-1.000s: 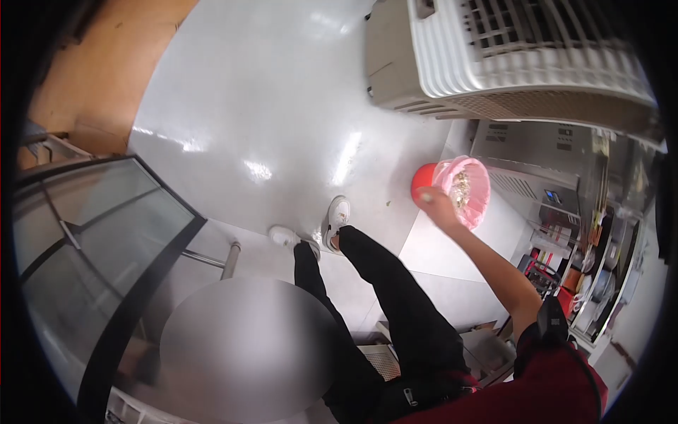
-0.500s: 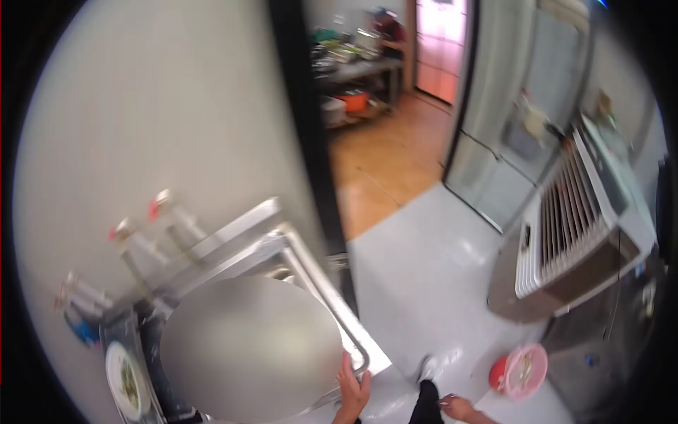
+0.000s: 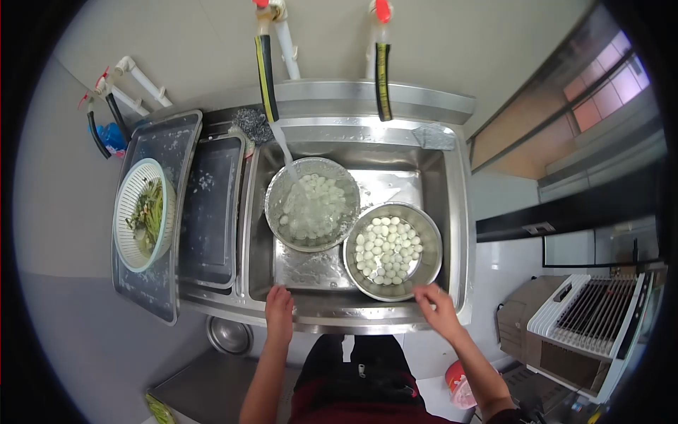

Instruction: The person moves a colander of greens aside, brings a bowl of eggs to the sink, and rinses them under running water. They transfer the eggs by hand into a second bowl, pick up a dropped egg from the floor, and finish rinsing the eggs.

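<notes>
Steel sink (image 3: 459, 212) seen from above, with both hands at its near rim. The left hand (image 3: 279, 309) lies flat on the rim, fingers together and holding nothing. The right hand (image 3: 436, 305) rests further right on the same rim, fingers loosely spread and empty, just beside the near bowl (image 3: 436, 247) (contact with the bowl cannot be told). This steel bowl sits in the near right of the basin, filled with small white balls (image 3: 387, 251) and close against the basin's right wall. The far bowl (image 3: 270, 205) touches it from the far left and takes a stream of water (image 3: 286, 155) from a hose. Open basin floor shows only in the near left corner and behind the near bowl. Left of the basin lie two dark trays (image 3: 208, 212), and further left a white colander (image 3: 127, 212) of greens. White wall runs behind, and a white slatted appliance (image 3: 586, 318) stands on the pale floor at right.
</notes>
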The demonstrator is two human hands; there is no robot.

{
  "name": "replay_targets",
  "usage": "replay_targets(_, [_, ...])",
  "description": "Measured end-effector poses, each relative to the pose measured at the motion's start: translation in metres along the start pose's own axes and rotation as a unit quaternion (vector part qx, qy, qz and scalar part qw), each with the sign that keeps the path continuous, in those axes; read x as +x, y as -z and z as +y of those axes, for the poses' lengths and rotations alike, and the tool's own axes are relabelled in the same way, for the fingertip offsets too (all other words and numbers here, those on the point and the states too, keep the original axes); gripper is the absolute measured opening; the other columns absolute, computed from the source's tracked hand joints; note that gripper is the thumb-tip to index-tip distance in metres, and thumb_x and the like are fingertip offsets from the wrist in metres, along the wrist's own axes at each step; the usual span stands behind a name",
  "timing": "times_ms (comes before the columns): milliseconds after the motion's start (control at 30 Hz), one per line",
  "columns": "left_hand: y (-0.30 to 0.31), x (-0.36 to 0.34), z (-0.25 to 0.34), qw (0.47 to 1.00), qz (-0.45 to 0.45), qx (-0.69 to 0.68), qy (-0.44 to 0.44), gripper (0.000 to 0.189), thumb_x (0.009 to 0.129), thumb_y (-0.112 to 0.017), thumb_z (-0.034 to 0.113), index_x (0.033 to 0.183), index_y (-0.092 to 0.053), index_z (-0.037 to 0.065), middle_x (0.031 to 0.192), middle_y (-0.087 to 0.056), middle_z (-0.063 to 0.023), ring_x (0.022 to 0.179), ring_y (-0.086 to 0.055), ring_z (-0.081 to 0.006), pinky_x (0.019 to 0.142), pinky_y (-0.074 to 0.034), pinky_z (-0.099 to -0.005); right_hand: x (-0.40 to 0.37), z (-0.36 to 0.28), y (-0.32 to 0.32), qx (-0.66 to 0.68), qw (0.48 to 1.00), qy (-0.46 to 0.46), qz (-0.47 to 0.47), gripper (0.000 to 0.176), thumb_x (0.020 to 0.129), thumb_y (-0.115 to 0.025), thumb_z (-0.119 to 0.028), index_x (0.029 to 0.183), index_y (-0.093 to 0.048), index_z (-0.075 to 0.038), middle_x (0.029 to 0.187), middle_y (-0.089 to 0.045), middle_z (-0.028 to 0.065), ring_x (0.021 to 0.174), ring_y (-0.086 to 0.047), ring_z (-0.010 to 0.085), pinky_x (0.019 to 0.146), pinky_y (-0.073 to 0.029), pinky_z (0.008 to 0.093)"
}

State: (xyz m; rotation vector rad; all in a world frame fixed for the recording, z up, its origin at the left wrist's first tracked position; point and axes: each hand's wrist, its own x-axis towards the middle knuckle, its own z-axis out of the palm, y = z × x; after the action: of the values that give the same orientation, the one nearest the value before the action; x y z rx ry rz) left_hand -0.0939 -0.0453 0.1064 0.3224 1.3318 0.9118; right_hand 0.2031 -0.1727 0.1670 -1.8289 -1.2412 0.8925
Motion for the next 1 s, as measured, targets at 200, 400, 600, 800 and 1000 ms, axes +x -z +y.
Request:
replay_targets(200, [-0.017,0.089,-0.043,0.986,-0.086,-0.046,0.135,0.032,0.081,-0.046,0.020,0.107,-0.043,0.002,0.112,-0.045,-0.0106,0.104,-0.042,-0.0212,0.087,-0.034,-0.0330,0.179,0.074,-0.036,-0.204,0.978,0.048,0.004,0.028,0.073,-0.051,-0.012,0.097,-0.048,0.002,0.098,-0.049,0.0209,0.092,-0.046,0.0345,0.080,-0.038,0.0385])
replay_targets(400, [-0.073,0.161,-0.112,0.945,-0.143,-0.085,0.282,0.021,0.070,-0.047,0.013,0.086,-0.051,0.000,0.089,-0.056,-0.0061,0.089,-0.049,-0.0182,0.082,-0.037,-0.0294,0.282,0.094,-0.084,-0.287,0.934,-0.106,-0.185,0.022,0.076,-0.047,-0.021,0.083,-0.056,-0.001,0.082,-0.056,0.0151,0.078,-0.054,0.0310,0.070,-0.043,0.0385])
replay_targets(600, [-0.087,0.142,-0.103,0.942,-0.031,-0.061,0.328,0.022,0.077,-0.047,0.016,0.091,-0.052,0.000,0.095,-0.054,-0.0092,0.091,-0.049,-0.0195,0.085,-0.037,-0.0330,0.278,0.108,-0.101,-0.217,0.973,-0.039,-0.068,0.022,0.080,-0.045,-0.020,0.083,-0.055,-0.001,0.082,-0.057,0.0145,0.075,-0.055,0.0303,0.065,-0.045,0.0367])
replay_targets(800, [-0.079,0.137,-0.014,0.946,-0.169,0.275,0.012,0.038,0.080,-0.044,0.010,0.116,-0.039,0.001,0.117,-0.044,-0.0089,0.107,-0.040,-0.0168,0.090,-0.031,-0.0299,0.283,0.066,-0.136,0.046,0.996,-0.056,-0.051,0.027,0.080,-0.049,-0.016,0.101,-0.050,-0.001,0.099,-0.052,0.0166,0.093,-0.051,0.0256,0.078,-0.041,0.0298])
replay_targets(1000, [-0.086,0.227,-0.041,0.956,0.089,0.256,-0.113,0.041,0.083,-0.043,0.017,0.118,-0.036,-0.002,0.118,-0.039,-0.0118,0.108,-0.037,-0.0226,0.090,-0.029,-0.0295,0.310,0.072,-0.209,-0.074,0.980,-0.180,-0.041,0.053,0.080,-0.045,-0.031,0.118,-0.034,0.004,0.121,-0.033,0.0268,0.115,-0.028,0.0397,0.096,-0.022,0.0392])
